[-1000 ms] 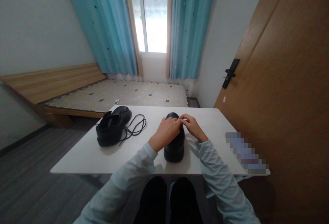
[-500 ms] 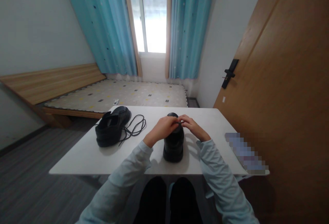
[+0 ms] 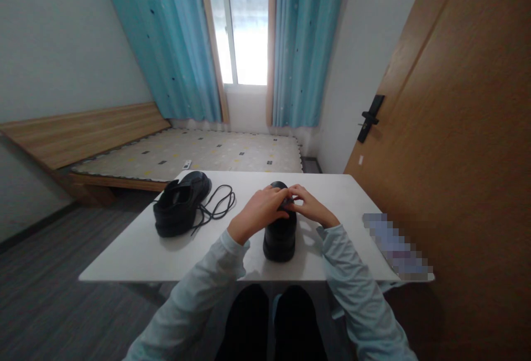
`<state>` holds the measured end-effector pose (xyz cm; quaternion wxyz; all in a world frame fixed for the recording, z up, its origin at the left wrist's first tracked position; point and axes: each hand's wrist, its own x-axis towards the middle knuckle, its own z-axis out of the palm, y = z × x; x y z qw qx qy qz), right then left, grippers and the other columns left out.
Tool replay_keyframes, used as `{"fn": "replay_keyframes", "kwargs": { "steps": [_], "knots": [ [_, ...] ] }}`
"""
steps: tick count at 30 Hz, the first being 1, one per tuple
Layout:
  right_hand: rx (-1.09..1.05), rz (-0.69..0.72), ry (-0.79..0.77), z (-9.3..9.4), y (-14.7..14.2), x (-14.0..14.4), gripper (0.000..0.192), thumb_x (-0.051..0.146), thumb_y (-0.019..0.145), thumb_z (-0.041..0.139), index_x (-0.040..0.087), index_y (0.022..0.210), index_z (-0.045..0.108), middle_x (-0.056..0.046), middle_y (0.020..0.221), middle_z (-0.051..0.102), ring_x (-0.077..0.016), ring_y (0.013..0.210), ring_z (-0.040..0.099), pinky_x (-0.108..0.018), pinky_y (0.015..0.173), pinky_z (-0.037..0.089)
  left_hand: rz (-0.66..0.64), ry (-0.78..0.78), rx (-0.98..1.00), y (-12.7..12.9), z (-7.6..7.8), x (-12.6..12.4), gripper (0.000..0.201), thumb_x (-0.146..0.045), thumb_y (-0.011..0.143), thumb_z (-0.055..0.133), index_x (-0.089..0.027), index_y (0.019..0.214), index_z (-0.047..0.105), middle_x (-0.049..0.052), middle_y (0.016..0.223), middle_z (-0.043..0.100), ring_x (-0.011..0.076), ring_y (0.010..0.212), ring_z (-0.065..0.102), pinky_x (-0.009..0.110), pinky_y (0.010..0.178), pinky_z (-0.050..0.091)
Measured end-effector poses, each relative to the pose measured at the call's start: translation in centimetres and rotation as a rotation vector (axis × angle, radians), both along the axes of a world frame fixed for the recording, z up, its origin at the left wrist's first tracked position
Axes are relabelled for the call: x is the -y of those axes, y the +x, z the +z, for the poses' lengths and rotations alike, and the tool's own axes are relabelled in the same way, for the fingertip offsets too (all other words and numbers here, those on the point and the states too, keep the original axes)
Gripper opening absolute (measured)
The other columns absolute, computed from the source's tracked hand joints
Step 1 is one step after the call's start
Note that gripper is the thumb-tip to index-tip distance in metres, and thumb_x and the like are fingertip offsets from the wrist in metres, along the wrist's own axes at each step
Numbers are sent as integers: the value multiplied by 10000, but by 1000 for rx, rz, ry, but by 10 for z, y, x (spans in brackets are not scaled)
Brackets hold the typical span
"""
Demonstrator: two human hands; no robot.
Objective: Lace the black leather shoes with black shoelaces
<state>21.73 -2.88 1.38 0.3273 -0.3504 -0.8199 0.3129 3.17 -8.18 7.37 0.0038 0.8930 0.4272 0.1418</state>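
A black shoe [image 3: 279, 242] stands upright on the white table, heel toward me and toe pointing away. Over its lacing my left hand [image 3: 262, 209] reaches from the left, fingers closed on what looks like the shoelace, thumb lower near the tongue. From the other side my right hand [image 3: 309, 204] meets it, thumb and fingertips pinched at the same lace. Most of the lace is hidden by the fingers. To the left rests a second black shoe [image 3: 176, 214], turned slightly to the right, its loose laces [image 3: 219, 206] looped on the tabletop.
The white table [image 3: 124, 259] has its near edge just before my knees. A blurred-out flat item [image 3: 396, 245] lies at its right edge. Beyond the table is a bed [image 3: 215, 153] with a patterned mattress; a wooden door [image 3: 452, 129] stands on the right.
My left hand has shifted slightly, its thumb now lower and spread across the shoe. My right fingertips have moved slightly at the lacing. Both shoes stay in place.
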Motion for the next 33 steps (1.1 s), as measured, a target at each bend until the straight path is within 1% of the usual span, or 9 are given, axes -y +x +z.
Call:
{"fn": "replay_keyframes", "kwargs": {
  "steps": [2,4,6,9,12,20,23,27,33],
  "knots": [
    [30,7,22,1,0,1,255,338,716,721,211,915,626,-48,1029,505,-222,1027,481,-409,908,440,81,28,-45,2,4,5,237,-252,843,598,-216,1077,597,62,956,682,228,906,638,300,747,468],
    [65,10,42,1,1,2,342,315,667,760,217,957,609,-49,1055,497,-233,1056,463,-427,932,428,166,41,-69,5,6,9,211,-237,871,552,-244,1072,615,55,915,691,228,870,658,299,717,473],
    [94,9,58,2,0,2,410,280,637,777,221,998,590,-50,1074,487,-240,1070,447,-442,945,418,201,51,-77,8,8,12,218,-243,878,542,-261,1082,615,50,908,693,226,862,664,292,696,476],
    [121,9,73,1,0,0,422,248,633,765,215,1006,571,-53,1088,473,-242,1070,433,-450,950,408,162,79,-70,10,8,16,255,-221,881,538,-270,1128,579,36,964,683,208,903,647,276,704,477],
    [128,-13,85,-2,-1,-1,401,228,636,746,203,992,562,-55,1076,461,-242,1054,428,-444,947,401,128,126,-75,11,8,20,259,-203,897,510,-248,1150,544,35,993,660,196,919,609,278,725,476],
    [150,-58,120,-6,-2,-3,393,233,618,754,210,960,561,-43,1024,450,-258,1036,418,-456,960,379,134,244,-36,8,21,31,206,-191,903,492,-227,1095,558,34,937,640,214,890,567,312,726,446],
    [161,-48,120,-4,-3,-3,404,225,620,760,212,975,566,-45,1029,456,-263,1054,416,-465,978,367,160,267,-12,5,29,36,159,-195,902,499,-221,1034,584,38,923,648,206,883,565,313,757,427],
    [164,-50,97,0,-1,-2,400,222,626,764,210,978,574,-48,1039,454,-257,1056,416,-456,972,378,208,326,90,-1,44,42,129,-222,905,504,-218,977,611,35,899,659,199,855,558,310,760,419],
    [168,-24,104,6,3,3,426,305,607,807,211,950,573,-52,1059,460,-250,1051,423,-442,965,384,242,406,266,-16,65,47,148,-266,895,526,-224,931,664,22,860,690,200,881,554,297,766,440]
  ]
}}
